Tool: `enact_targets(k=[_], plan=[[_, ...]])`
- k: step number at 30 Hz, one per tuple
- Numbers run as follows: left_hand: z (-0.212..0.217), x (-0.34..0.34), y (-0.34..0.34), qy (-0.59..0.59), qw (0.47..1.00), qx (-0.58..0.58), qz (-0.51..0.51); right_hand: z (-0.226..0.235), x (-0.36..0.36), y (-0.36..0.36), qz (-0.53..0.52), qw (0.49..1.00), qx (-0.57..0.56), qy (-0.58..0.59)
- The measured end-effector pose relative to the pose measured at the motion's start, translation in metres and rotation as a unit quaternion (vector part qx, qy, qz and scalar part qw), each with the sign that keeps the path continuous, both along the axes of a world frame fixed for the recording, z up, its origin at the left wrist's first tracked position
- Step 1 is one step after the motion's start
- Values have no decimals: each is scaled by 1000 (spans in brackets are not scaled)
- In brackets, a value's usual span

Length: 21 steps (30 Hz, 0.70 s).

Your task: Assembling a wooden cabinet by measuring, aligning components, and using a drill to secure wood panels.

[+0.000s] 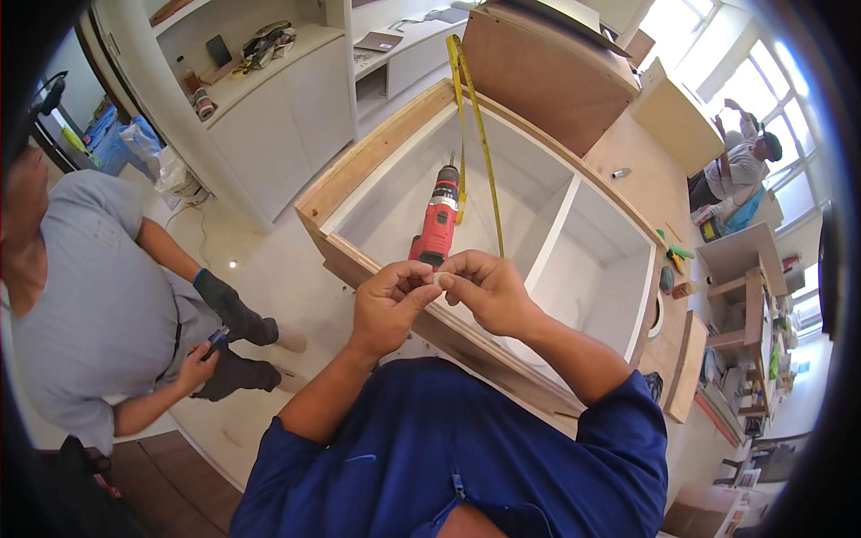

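The left hand (387, 305) and right hand (491, 291) meet above the near edge of a wood-edged, white-lined open cabinet (538, 357), thumbs and fingertips pinched closed on a small whitish piece (439, 279) between them. Just beyond, over the cabinet's left compartment, a red-and-black cordless drill (439, 222) points toward the far left corner, where a yellow metal tape measure (485, 148) crosses the edge.
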<state>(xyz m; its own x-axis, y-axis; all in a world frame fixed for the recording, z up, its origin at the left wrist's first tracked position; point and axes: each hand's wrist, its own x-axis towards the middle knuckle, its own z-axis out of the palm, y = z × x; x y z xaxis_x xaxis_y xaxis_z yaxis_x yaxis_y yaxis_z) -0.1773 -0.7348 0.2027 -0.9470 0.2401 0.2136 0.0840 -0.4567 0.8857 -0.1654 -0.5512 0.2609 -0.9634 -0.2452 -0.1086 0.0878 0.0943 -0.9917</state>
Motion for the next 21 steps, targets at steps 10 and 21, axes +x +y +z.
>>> enact_targets(k=[10, 21], plan=[[-12, -19, -54, -76, 995, -37, -60, -11, -17, -51, -24, 988, 136, 75], [-75, -77, -124, -232, 967, 11, 105, -47, -98, -127, 16, 915, 361, 181]])
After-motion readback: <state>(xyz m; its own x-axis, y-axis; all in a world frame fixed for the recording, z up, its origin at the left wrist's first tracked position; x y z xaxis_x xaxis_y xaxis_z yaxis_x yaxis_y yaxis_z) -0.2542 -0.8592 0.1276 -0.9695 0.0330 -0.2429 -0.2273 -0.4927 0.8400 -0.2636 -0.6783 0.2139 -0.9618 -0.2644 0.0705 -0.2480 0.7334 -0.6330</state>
